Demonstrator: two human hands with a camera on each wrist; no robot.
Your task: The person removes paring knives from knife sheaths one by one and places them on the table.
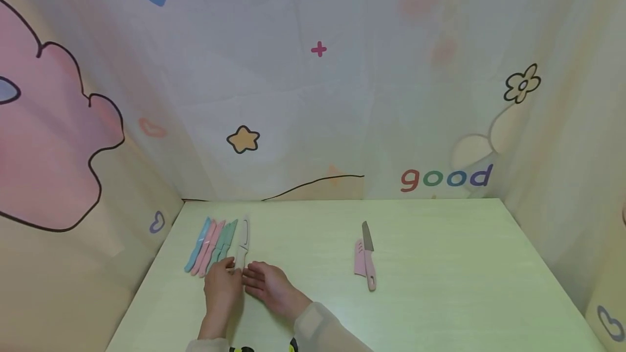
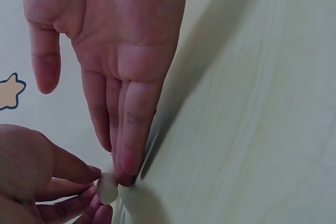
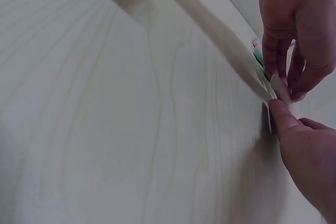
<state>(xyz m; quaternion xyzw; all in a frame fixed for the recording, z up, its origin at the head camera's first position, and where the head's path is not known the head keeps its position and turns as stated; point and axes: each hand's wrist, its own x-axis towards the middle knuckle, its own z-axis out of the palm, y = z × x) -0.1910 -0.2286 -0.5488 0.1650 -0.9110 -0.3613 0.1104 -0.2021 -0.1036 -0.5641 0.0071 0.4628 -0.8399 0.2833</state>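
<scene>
A white knife [image 1: 244, 240] lies pointing away, its blade end pale with a dark-outlined oval on it. My left hand [image 1: 223, 289] pinches its handle between thumb and fingers; the rounded handle end [image 2: 107, 188] shows in the left wrist view. On the other side my right hand [image 1: 274, 288] has its fingers straight, palm turned towards the knife, fingertips right at the handle. To the left lie a blue knife [image 1: 198, 246], pink knives [image 1: 207, 249] and green knives [image 1: 225, 240] side by side, their near ends partly hidden by my left hand.
Further right on the pale table [image 1: 440, 276] lies a pink-handled knife [image 1: 370, 268] with a bare grey blade, overlapping a pink sheath [image 1: 359, 259]. A printed curtain [image 1: 303, 96] hangs behind the table's back edge and along both sides.
</scene>
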